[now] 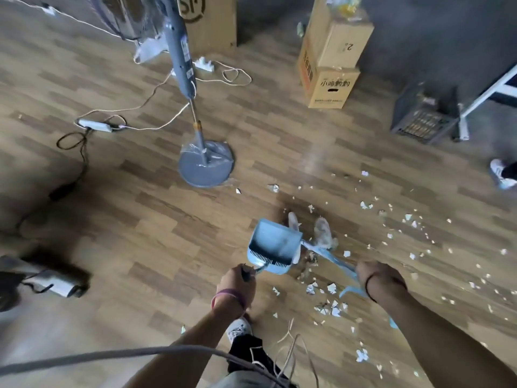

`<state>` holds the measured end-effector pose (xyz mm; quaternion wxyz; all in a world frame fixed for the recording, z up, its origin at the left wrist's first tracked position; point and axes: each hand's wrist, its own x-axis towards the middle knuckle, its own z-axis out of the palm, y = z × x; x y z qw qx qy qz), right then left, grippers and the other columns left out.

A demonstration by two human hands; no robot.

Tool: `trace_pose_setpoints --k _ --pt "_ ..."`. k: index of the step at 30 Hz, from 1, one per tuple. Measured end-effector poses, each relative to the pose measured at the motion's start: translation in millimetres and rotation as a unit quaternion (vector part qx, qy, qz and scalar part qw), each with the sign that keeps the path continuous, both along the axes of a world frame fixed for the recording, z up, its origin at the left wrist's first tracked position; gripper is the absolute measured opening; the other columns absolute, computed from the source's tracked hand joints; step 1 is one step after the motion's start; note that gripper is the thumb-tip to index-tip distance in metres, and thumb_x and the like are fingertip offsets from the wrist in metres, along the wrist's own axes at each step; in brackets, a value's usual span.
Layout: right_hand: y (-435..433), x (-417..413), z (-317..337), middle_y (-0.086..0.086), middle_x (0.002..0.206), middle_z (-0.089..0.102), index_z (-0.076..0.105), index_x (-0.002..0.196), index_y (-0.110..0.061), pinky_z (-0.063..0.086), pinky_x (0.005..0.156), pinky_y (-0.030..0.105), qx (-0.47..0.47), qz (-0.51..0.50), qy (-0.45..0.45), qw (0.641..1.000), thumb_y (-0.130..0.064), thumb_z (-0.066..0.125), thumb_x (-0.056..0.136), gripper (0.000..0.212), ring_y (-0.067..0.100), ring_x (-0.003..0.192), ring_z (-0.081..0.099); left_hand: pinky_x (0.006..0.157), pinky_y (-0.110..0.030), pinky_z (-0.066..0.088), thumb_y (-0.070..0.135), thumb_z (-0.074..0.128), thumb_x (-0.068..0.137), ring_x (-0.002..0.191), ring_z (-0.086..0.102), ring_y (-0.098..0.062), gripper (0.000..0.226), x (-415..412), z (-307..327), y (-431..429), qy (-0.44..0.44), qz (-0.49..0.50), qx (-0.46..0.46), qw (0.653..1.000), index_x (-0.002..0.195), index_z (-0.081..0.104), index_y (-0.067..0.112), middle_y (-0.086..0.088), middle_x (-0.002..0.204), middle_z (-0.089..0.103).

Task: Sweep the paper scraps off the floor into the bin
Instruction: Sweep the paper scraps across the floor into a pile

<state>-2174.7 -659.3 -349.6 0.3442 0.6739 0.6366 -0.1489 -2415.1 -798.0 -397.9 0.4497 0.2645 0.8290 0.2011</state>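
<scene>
Both arms extended forward and down, hands closed.
Left hand (236,278) fisted, pink band at wrist; right hand (376,275) fisted, dark band at wrist.

White paper scraps (333,288) (torn, scattered) across floor (140,219)

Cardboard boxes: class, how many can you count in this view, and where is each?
3. A tall box behind the fan pole at top centre; a small box against the wall; another box stacked on it. More may lie outside the frame.
</scene>
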Motion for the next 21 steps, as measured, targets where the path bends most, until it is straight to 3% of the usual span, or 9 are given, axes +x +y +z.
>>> trace_pose_setpoints --k 3,6,11,17,21 --pt "-15.4 -3.1 -3.1 0.009 0.127 0.062 0.062 0.118 -0.013 0.045 0.082 0.03 -0.001 0.052 -0.024 0.998 -0.012 0.041 0.09 0.036 0.028 0.112 0.06 0.071 -0.03 0.053 0.029 0.05 0.084 0.08 0.067 -0.033 0.015 -1.3 2.8 -38.8 0.011 0.039 0.006 0.999 0.081 0.064 0.022 -0.008 0.087 0.071" --pt "-46.0 -15.3 -13.2 0.007 0.128 0.062 0.06 0.123 -0.019 0.049 0.089 0.032 -0.006 0.125 -0.01 0.992 -0.013 0.047 0.09 0.036 0.028 0.113 0.06 0.068 -0.04 0.059 0.036 0.046 0.075 0.069 0.069 -0.033 0.018 -10.7 6.0 -90.4 0.019 0.1 -0.006 0.995 0.068 0.06 0.027 -0.008 0.081 0.072" --pt "-121.4 -53.0 -25.4 0.006 0.132 0.059 0.06 0.124 -0.026 0.047 0.092 0.035 -0.009 0.207 0.035 0.978 -0.019 0.046 0.092 0.036 0.029 0.118 0.058 0.042 -0.021 0.049 0.025 0.044 0.083 0.04 0.064 -0.023 0.021 -22.5 20.5 -194.3 0.046 0.208 -0.03 0.977 0.081 0.064 0.016 -0.005 0.066 0.066" --pt "-215.4 -96.7 -31.6 0.005 0.118 0.067 0.065 0.116 -0.029 0.051 0.084 0.032 -0.05 0.324 0.087 0.941 -0.018 0.053 0.083 0.037 0.027 0.107 0.065 0.045 -0.022 0.05 0.021 0.045 0.086 0.038 0.064 -0.024 0.022 -28.9 28.9 -320.1 0.065 0.316 -0.073 0.944 0.091 0.066 0.015 -0.006 0.069 0.066" --pt "-266.7 -122.2 -37.1 0.004 0.118 0.067 0.064 0.119 -0.033 0.05 0.081 0.03 -0.1 0.373 0.108 0.916 -0.022 0.059 0.086 0.035 0.027 0.106 0.065 0.036 -0.017 0.041 0.015 0.045 0.086 0.033 0.06 -0.021 0.026 -24.1 27.9 -379.7 0.073 0.379 -0.096 0.917 0.098 0.067 0.011 -0.012 0.072 0.067"
